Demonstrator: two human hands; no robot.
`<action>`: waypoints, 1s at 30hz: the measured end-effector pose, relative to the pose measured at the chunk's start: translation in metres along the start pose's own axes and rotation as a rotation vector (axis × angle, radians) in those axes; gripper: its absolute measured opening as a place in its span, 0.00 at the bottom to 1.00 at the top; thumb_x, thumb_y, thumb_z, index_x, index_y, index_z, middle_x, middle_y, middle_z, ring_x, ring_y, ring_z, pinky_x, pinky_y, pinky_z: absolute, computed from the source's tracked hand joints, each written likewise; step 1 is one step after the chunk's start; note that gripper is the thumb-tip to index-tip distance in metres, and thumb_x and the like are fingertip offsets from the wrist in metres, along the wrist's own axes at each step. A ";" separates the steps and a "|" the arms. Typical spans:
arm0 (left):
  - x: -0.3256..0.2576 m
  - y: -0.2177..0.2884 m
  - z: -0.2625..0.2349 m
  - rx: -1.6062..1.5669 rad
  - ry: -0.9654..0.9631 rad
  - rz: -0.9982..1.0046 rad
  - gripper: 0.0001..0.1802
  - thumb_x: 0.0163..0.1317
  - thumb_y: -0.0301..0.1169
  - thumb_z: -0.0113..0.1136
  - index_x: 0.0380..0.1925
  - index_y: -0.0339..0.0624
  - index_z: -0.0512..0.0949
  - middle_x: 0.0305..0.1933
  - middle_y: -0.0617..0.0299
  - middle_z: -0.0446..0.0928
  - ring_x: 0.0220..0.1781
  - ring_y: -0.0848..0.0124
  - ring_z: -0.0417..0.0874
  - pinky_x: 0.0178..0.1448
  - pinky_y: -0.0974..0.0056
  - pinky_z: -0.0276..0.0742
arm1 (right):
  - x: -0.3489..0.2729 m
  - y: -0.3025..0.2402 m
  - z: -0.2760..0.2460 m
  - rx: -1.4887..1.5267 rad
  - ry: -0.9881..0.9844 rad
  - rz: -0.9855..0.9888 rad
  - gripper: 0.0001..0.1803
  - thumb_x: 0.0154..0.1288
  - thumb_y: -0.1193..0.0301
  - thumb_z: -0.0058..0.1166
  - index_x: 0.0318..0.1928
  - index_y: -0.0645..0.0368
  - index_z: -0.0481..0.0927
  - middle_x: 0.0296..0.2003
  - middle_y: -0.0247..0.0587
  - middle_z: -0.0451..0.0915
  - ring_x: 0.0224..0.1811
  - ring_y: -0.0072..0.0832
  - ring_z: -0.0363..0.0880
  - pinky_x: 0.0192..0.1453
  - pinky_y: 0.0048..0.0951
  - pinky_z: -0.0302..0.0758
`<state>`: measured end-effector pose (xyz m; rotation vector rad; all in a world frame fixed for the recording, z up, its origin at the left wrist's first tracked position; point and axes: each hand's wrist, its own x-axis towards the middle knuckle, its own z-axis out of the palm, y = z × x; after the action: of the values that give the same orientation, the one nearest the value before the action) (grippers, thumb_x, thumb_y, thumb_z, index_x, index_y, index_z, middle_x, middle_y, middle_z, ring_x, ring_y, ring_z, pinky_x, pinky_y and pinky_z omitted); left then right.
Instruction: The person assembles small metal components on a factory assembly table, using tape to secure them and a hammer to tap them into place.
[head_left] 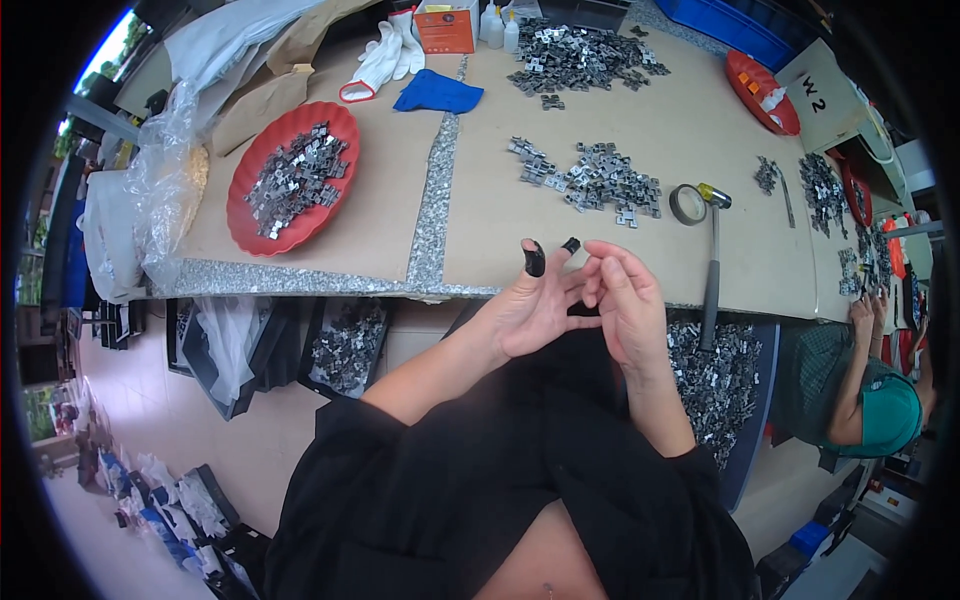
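Note:
My left hand is raised in front of my body at the table's near edge. Its thumb and index finger stand apart, with black wraps on their tips, and its palm shows nothing held. Close beside it, my right hand has its thumb and fingers drawn together against the left hand's other fingers; whatever they grip, if anything, is hidden. Beyond the hands lies a small pile of metal parts. A roll of dark tape lies right of it, touching a hammer whose handle reaches over the edge.
A red scalloped dish of metal parts sits left. Behind are white gloves, a blue cloth and a larger parts heap. Bins of parts stand below the table. A co-worker in a green cap works at far right.

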<state>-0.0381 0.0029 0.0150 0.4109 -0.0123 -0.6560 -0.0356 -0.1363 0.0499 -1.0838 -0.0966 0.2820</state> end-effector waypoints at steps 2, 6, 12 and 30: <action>0.000 0.001 -0.001 -0.019 -0.058 -0.028 0.48 0.35 0.70 0.48 0.51 0.48 0.60 0.52 0.60 0.63 0.53 0.68 0.67 0.59 0.52 0.60 | -0.004 -0.001 0.011 -0.127 0.067 0.080 0.12 0.63 0.72 0.45 0.44 0.64 0.74 0.31 0.31 0.73 0.29 0.14 0.65 0.37 0.15 0.66; 0.001 -0.001 0.001 0.022 -0.072 -0.002 0.48 0.36 0.67 0.53 0.53 0.48 0.59 0.56 0.56 0.60 0.60 0.64 0.61 0.62 0.55 0.59 | -0.005 0.012 0.022 -0.609 0.039 -0.324 0.13 0.60 0.76 0.46 0.45 0.67 0.74 0.32 0.36 0.70 0.33 0.20 0.67 0.36 0.17 0.65; 0.001 -0.006 0.006 -0.012 -0.036 0.056 0.53 0.39 0.62 0.56 0.60 0.46 0.46 0.58 0.55 0.56 0.61 0.65 0.59 0.63 0.60 0.59 | -0.009 0.014 0.037 -1.169 0.071 -0.790 0.17 0.53 0.76 0.54 0.46 0.64 0.74 0.30 0.40 0.69 0.30 0.28 0.67 0.33 0.24 0.65; -0.016 0.001 0.011 0.339 0.024 0.014 0.29 0.65 0.48 0.30 0.59 0.39 0.53 0.61 0.51 0.56 0.63 0.63 0.58 0.64 0.62 0.55 | -0.008 0.002 0.027 -0.985 -0.169 -0.777 0.13 0.51 0.69 0.55 0.38 0.60 0.76 0.31 0.40 0.72 0.34 0.34 0.72 0.36 0.33 0.69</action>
<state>-0.0516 0.0093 0.0276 0.7450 -0.1045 -0.6360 -0.0490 -0.1144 0.0611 -1.8858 -0.8537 -0.4368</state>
